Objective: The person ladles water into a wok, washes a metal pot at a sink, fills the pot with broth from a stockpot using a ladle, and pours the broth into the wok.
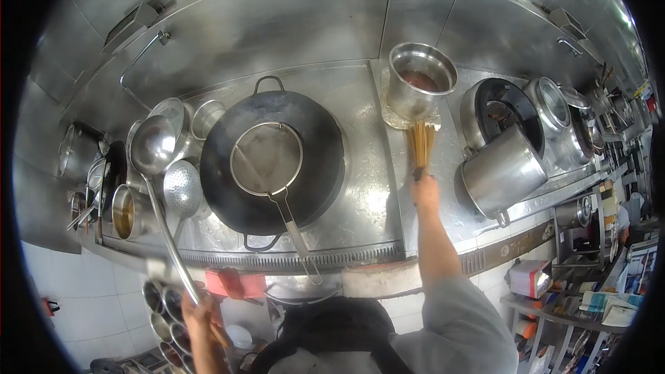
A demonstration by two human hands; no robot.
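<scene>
Broadly, a steel desk point(367, 187) spans the view, carrying the cookware in front of the person. The biggest thing on it is a dark wok point(320, 180), with one loop handle at the back and another at the front. To its right, toward the far side, lies a large steel pot point(504, 173), its mouth turned out of sight, beside a black-rimmed round vessel point(529, 114). Between these and the wok, near the back wall, an open cooking pot point(413, 99) stands upright with something reddish-brown inside.

A long ladle point(165, 221) slants along the left; the person's left hand point(201, 313) is closed round its handle near the wooden end, and its bowl shows over the cookware left of the wok. A round mesh strainer point(267, 159) sits over the wok, its handle reaching past the front edge of the desk. A perforated skimmer point(183, 189) is between ladle and wok.

The right hand point(425, 190), arm stretched forward, grips a bamboo brush point(421, 144), bristles pointing away, just in front of the cooking pot; whether they touch it, I cannot tell. Smaller still, a pinkish-red cloth point(234, 283) lies at the front edge.
</scene>
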